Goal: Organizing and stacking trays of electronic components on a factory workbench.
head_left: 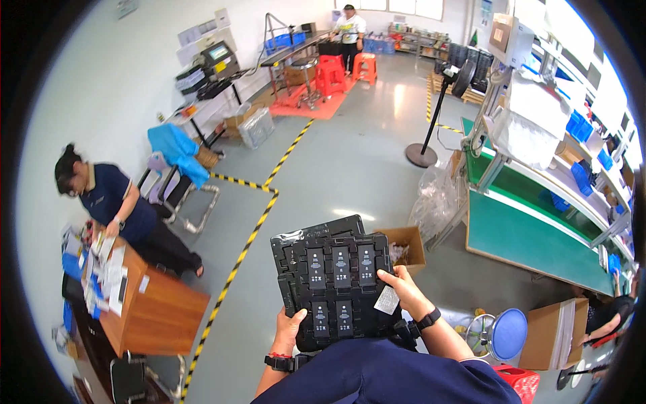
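Note:
In front of my body I carry a stack of black plastic trays (364, 316), with the ones beneath sticking out askew at the upper left. Several flat black phone batteries (342, 266) lie in the slots of the top tray, and its lower right slot holds none. My left hand (289, 328) grips the stack's lower left edge, thumb on top. On the right side, my right hand (408, 293) clasps the edge, its thumb close to a battery. A white label (386, 300) is on the tray beside that hand. Both hands' other fingers are mostly hidden underneath.
A wooden desk (161, 313) with a person (121, 209) standing at it is on the left. To the right are a green workbench (531, 236), an open carton (406, 246), a blue round stool (508, 334) and a seated person. Farther ahead stands a pedestal fan (422, 155).

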